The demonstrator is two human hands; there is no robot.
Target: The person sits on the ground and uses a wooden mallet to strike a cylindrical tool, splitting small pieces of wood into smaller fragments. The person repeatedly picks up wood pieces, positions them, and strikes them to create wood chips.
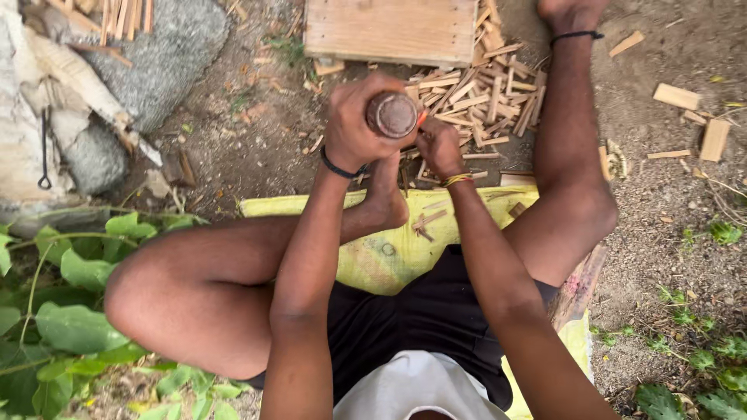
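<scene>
Head view, left hand: we see the left hand [354, 124], a black band at its wrist, wrapped tight around a round wooden handle [391, 114] whose dark end faces the camera; the rest of the tool is hidden below the fist.
Head view, right hand: the right hand [438, 148], a yellow and red thread at its wrist, sits just beside the handle with fingers pinched together near a small orange bit [421, 118]; we cannot tell what it pinches.
Head view, where the work sits: both hands meet above the bare foot [387, 198] of the folded left leg, right in front of the pile of split wood sticks [482, 101].
Head view, wood: the pile lies on the dirt against a flat wooden board [389, 31]; loose wood chips [685, 117] lie well apart to the right.
Head view, seat: we see a yellow sack [389, 253] spread under the legs, with a few small sticks on it.
Head view, surroundings: a grey stone [156, 47] and a pale sack lie on the left, green leaves [70, 311] at the lower left.
</scene>
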